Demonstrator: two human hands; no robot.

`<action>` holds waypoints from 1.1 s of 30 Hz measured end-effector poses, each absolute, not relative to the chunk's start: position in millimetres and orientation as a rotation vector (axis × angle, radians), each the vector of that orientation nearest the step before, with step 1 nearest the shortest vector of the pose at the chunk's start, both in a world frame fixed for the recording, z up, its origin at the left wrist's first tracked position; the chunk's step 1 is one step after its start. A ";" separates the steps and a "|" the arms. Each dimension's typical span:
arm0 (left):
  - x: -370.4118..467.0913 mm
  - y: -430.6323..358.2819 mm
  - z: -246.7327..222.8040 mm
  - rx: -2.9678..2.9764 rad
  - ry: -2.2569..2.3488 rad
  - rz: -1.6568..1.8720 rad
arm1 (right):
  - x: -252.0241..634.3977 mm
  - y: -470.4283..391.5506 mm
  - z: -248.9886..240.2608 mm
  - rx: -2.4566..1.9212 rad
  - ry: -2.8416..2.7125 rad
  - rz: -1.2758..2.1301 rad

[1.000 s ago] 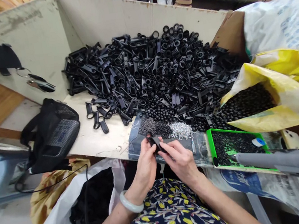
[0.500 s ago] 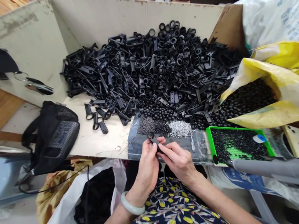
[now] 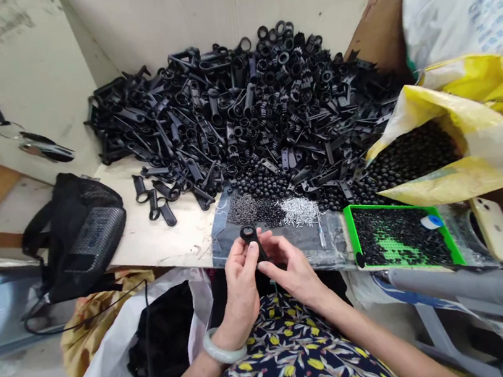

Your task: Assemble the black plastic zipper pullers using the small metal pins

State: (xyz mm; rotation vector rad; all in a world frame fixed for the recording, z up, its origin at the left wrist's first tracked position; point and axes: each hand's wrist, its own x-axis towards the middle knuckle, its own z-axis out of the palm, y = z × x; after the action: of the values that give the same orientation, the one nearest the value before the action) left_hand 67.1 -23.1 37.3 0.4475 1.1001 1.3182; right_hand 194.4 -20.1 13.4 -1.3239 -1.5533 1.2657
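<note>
A black plastic handle with a ring end (image 3: 249,234) is upright between my hands at the front of the bench, its ring uppermost. My left hand (image 3: 242,280) grips it, thumb along the near face and fingers behind. My right hand (image 3: 297,272) curls around its lower end, with the thumb tip and fingers against it; that end is partly hidden. Just beyond my hands lie a heap of silver screws or pins (image 3: 299,211), tiny dark pieces (image 3: 270,212) and small brownish-grey pieces (image 3: 242,208). A small screwdriver (image 3: 322,236) with a clear handle rests to their right.
A large heap of black plastic parts (image 3: 216,106) fills the back. Several ring-ended pieces (image 3: 167,213) lie at left beside a black mesh bag (image 3: 91,226). Rightward are a green tray (image 3: 352,236), a yellow-white bag (image 3: 491,164) of black balls, and a phone (image 3: 495,229).
The handle has tilted more upright, its ring facing up. My right fingers and thumb have spread a little around the lower end. The camera view has shifted slightly.
</note>
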 end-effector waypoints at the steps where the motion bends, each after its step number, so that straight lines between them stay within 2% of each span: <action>1: 65.7 -23.9 39.2 0.458 1.101 1.320 | 192.2 -18.9 14.6 -1.276 -1.553 1.333; 9: 46.4 -31.7 39.3 0.506 1.116 1.370 | 177.3 -25.1 30.5 -1.184 -1.552 1.259; 15: 32.2 -33.2 21.1 0.623 1.021 1.251 | 184.6 -28.0 15.7 -0.996 -1.040 1.881; 17: 19.7 -29.3 15.5 0.831 0.980 1.124 | 206.4 -18.1 16.3 -1.037 -1.263 1.717; 21: -9.6 -12.5 14.1 1.329 1.156 1.042 | 254.3 9.8 18.0 -1.128 -2.117 0.795; 24: -11.5 11.6 22.8 1.702 1.383 1.103 | 267.3 21.9 7.2 -1.025 -2.510 0.308; 27: 14.6 46.4 32.7 2.114 1.446 1.033 | 261.2 21.6 -6.2 -1.012 -2.562 0.169; 33: 83.0 114.4 31.3 2.668 1.438 0.556 | 249.9 13.6 -14.7 -1.123 -2.484 0.306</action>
State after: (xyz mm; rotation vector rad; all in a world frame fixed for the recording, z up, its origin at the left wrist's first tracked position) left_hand 83.0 114.4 31.3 2.6678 1.4385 0.5555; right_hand 249.9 13.6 -14.7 -1.1231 -2.4843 0.3062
